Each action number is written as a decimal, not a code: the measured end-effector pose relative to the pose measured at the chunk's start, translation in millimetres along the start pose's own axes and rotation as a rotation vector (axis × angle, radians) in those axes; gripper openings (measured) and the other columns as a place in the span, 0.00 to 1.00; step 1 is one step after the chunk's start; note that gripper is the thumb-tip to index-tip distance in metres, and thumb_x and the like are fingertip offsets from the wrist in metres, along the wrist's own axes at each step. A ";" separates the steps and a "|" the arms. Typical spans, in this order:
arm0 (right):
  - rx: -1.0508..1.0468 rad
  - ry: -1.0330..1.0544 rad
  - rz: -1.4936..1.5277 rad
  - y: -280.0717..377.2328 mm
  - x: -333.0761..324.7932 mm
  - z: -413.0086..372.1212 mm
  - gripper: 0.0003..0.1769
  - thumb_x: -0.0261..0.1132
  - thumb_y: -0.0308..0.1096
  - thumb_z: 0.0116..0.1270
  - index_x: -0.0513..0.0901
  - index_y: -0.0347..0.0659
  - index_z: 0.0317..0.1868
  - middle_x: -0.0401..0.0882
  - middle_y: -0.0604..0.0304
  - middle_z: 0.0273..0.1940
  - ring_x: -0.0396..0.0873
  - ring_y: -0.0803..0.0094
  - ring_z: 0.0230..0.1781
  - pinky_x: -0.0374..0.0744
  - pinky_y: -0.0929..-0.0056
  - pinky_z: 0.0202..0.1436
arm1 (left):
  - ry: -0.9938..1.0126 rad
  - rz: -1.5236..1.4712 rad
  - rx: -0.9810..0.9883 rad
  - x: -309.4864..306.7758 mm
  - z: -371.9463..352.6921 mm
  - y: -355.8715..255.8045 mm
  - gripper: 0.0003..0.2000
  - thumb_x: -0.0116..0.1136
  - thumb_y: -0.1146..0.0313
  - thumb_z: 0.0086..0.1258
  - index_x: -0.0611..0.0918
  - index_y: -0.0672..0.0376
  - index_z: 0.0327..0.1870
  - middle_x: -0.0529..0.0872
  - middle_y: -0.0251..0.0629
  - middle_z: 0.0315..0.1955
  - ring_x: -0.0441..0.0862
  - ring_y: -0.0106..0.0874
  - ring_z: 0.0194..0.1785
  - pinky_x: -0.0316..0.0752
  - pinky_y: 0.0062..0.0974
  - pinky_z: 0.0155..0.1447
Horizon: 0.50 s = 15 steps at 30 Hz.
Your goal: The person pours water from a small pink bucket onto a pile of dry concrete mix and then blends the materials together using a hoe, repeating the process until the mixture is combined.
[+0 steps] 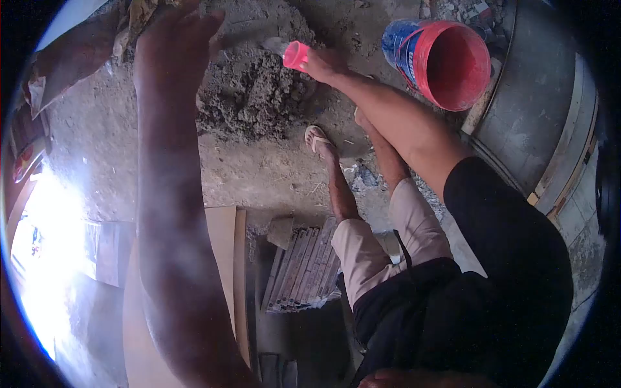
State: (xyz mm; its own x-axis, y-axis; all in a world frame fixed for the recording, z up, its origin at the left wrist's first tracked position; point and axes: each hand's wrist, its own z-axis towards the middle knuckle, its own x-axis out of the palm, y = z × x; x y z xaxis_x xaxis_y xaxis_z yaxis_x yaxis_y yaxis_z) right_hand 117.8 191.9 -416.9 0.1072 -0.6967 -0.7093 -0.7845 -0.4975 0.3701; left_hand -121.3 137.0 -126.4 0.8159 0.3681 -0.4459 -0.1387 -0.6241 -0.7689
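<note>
My right hand (321, 64) grips a small pink plastic cup (295, 55) at the edge of a heap of wet, lumpy mortar (255, 97). The cup is tipped on its side with its mouth facing left. A pale blur, perhaps water, shows just beyond that mouth. Across the heap, my left hand (174, 35) reaches to the top of the view. Its fingers are dark and blurred, so whether it holds anything cannot be made out. A crumpled brown paper sack (137, 22) lies close to it.
A red bucket with a blue label (406, 52) lies tilted at upper right, its mouth toward me. My sandalled foot (318, 141) stands at the heap's lower edge. Stacked slats (301, 268) and a board (223, 258) are below. Rubble (462, 13) lies behind the bucket.
</note>
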 end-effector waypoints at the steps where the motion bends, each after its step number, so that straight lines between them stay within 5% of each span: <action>1: -0.007 0.012 -0.028 6.0 1.7 2.6 0.21 0.63 0.48 0.63 0.83 0.38 0.43 0.85 0.46 0.38 0.84 0.47 0.40 0.81 0.51 0.43 | 0.007 -0.113 -0.031 1.1 5.0 4.4 0.28 0.69 0.68 0.61 0.75 0.69 0.62 0.79 0.51 0.57 0.80 0.36 0.57 0.79 0.31 0.56; 15: -0.152 0.077 -0.074 100.3 -50.2 -3.4 0.13 0.58 0.30 0.60 0.85 0.32 0.40 0.85 0.44 0.38 0.85 0.51 0.42 0.82 0.54 0.46 | 0.008 -0.174 -0.058 1.1 15.8 7.8 0.31 0.71 0.63 0.60 0.75 0.67 0.62 0.80 0.50 0.58 0.81 0.38 0.57 0.81 0.31 0.53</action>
State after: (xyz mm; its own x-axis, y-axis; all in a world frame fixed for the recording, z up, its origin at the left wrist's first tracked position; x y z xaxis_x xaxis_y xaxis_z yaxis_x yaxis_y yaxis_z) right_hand 35.8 175.2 -342.2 0.2119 -0.6902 -0.6919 -0.6719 -0.6170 0.4097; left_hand -130.4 143.4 -140.1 0.8293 0.4685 -0.3047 0.0370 -0.5900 -0.8065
